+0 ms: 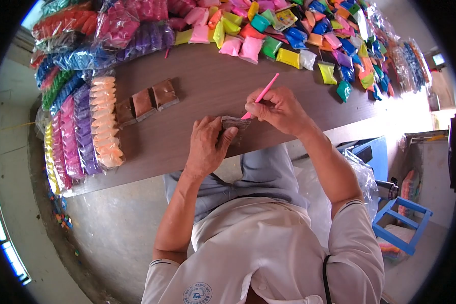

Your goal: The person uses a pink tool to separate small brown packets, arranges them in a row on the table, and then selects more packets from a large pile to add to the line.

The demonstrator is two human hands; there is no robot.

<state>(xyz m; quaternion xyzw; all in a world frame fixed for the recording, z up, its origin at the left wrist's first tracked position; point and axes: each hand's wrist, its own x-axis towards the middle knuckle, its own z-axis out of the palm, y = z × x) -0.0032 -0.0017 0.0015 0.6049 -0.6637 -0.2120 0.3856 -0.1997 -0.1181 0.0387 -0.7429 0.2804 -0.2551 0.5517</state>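
My left hand (210,142) is closed on a small brown plastic packet (233,121), its thumb and fingers pinching the left side near the table's front edge. Between the fingers and thumb of my right hand (279,110) is a thin pink plastic modelling tool (266,88). The tool slants down to the left, and its flat pointed end lies right at the packet's upper right edge. Part of the packet is hidden under my left fingers. Left of my hands, a short row of brown packets (144,103) lies on the brown table (197,86).
Clear bags of purple (84,129) and peach packets (104,121) stack up along the table's left end. Loose packets in many colours, a yellow one (288,58) among them, heap across the back and right. A blue stool frame (403,225) stands on the floor at right.
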